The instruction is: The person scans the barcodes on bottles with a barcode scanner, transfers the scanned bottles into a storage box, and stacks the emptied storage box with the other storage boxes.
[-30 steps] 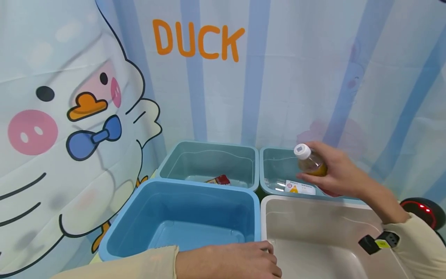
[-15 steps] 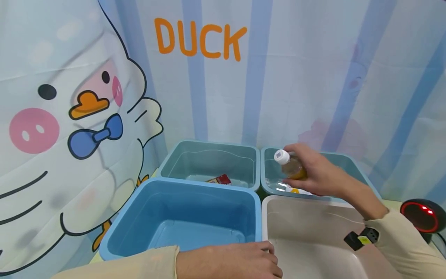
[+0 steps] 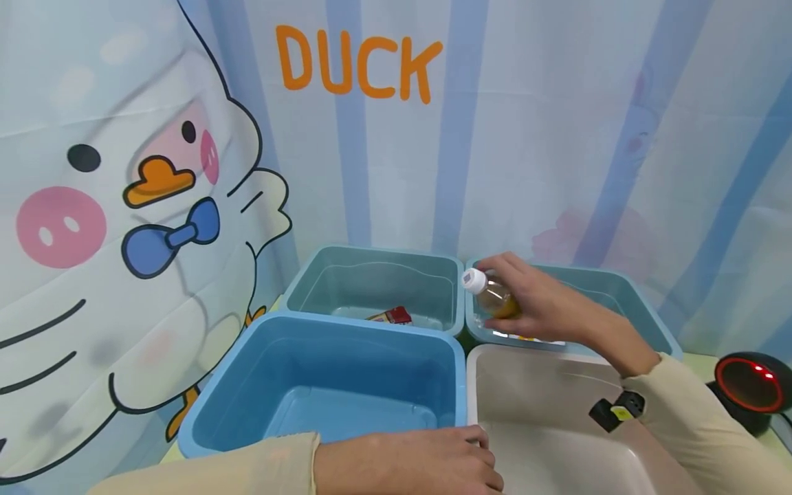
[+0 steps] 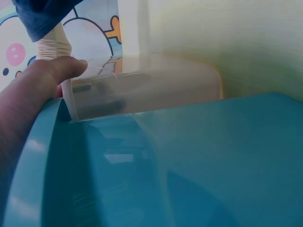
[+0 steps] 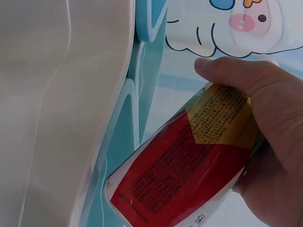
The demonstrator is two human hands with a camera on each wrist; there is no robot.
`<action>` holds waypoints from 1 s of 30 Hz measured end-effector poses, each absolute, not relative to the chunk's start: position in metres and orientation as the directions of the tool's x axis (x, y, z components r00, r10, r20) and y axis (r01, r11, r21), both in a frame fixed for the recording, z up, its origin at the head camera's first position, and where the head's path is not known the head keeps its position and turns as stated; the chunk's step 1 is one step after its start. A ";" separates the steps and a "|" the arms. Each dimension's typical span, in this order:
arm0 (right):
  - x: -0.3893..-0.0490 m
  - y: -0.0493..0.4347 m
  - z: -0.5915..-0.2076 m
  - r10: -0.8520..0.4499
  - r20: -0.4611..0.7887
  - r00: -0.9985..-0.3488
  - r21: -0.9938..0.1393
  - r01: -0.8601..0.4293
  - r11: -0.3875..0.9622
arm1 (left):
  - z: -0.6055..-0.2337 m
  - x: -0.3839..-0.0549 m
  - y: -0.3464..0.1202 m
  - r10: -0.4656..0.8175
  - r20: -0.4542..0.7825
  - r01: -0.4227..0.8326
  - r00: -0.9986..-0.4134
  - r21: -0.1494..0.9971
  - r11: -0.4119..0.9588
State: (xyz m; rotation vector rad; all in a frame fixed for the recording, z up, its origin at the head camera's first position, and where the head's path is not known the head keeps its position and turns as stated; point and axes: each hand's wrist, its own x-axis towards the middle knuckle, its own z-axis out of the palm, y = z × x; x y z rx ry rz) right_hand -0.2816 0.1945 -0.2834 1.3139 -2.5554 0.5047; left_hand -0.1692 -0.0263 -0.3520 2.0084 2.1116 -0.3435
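Note:
My right hand (image 3: 544,299) grips a bottle (image 3: 491,295) with a white cap, tilted with the cap up and to the left, above the back right teal bin (image 3: 656,320). Seen from the right wrist, the bottle (image 5: 184,156) bears a red and gold label with small print, and the thumb lies along its side. My left hand (image 3: 408,460) rests on the rims where the front blue bin (image 3: 458,385) meets the grey-beige bin (image 3: 557,392), its fingers loosely bent. In the left wrist view its thumb (image 4: 71,68) lies near the rim.
A small red packet (image 3: 396,315) lies in the back left teal bin (image 3: 371,275). Beneath the right hand, a white and orange item (image 3: 535,339) shows partly in the back right bin. A black device (image 3: 751,385) with red lights stands at the right. A printed duck curtain (image 3: 396,172) hangs behind.
My right hand has moved left with the bottle, towards the left end of the back right bin, covering more of the white item there. The left hand has stayed in place.

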 end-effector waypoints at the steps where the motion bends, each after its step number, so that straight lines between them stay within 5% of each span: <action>1: -0.282 0.192 -0.283 -0.745 0.345 -0.572 -0.197 -0.820 0.538 | -0.352 -0.169 -0.026 0.949 -0.310 0.999 -0.051 -0.024 0.046; 19: -0.299 0.152 -0.277 -0.779 0.297 -0.552 -0.227 -0.834 0.504 | -0.351 -0.170 -0.025 0.943 -0.330 0.999 -0.041 -0.025 0.034; 30: -0.308 0.126 -0.274 -0.761 0.253 -0.597 -0.262 -0.800 0.540 | -0.351 -0.172 -0.025 0.945 -0.324 0.999 -0.033 -0.018 0.029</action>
